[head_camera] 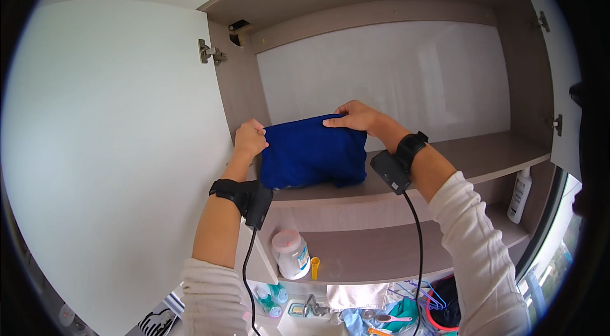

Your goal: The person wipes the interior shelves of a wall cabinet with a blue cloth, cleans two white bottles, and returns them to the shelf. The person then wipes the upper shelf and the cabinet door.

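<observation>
A folded dark blue cloth (312,152) hangs between my two hands at the front of an open wall cabinet's upper shelf (481,152). My left hand (250,138) pinches its upper left corner, near the cabinet's left side panel. With thumb in front and fingers behind, my right hand (357,118) grips the top edge towards the right corner. The cloth's lower edge hangs at the shelf board; whether it rests on the board I cannot tell. Each forearm carries a strapped black device with a cable.
Cabinet doors stand open at left (114,145) and right (564,74). Below are a lidded plastic jar (291,255), a yellow scoop (315,268) and a white bottle (519,195). Lower still lie a faucet (314,306), a pink-handled brush (393,318), hangers (431,295) and a red basin (431,319).
</observation>
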`<state>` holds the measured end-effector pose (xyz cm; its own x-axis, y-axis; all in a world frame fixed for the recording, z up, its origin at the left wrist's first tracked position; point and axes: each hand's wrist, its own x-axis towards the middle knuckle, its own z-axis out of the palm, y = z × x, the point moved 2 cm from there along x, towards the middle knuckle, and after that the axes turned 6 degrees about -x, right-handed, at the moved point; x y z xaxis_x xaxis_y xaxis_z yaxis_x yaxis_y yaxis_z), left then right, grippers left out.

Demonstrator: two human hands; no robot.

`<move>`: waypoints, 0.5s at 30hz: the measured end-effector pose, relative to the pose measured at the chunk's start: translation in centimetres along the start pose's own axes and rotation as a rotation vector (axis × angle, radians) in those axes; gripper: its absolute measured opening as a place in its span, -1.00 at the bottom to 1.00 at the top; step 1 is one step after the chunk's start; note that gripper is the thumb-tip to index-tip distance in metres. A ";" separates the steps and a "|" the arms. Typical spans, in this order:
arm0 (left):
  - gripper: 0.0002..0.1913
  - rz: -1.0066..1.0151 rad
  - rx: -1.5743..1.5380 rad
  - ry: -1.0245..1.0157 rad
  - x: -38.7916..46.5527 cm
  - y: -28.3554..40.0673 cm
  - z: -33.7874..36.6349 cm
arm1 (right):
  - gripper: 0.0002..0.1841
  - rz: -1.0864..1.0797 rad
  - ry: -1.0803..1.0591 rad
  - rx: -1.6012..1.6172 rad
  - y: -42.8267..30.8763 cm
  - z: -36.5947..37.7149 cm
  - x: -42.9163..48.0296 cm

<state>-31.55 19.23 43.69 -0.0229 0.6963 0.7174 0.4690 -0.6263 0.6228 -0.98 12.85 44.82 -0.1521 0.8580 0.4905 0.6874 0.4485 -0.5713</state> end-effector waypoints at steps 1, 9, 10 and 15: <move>-0.95 0.016 0.026 -0.015 -0.4 -0.1 0.2 | -0.30 0.026 0.056 -0.063 0.3 0.7 0.2; -0.61 0.218 0.368 -0.183 -5.2 -1.2 5.5 | -0.41 0.043 0.422 -1.031 2.0 6.3 -2.2; -0.63 0.199 0.394 -0.281 -5.3 -1.4 5.3 | -0.42 0.041 0.318 -0.987 2.0 5.9 -2.4; -0.68 0.145 0.385 -0.682 -5.5 -2.1 3.7 | -0.39 -0.130 -0.476 -0.505 1.4 3.9 -2.7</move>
<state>-29.18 18.01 37.24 0.5491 0.7561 0.3559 0.7009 -0.6487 0.2966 -2.39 12.14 40.16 -0.4705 0.8732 0.1269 0.8704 0.4829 -0.0957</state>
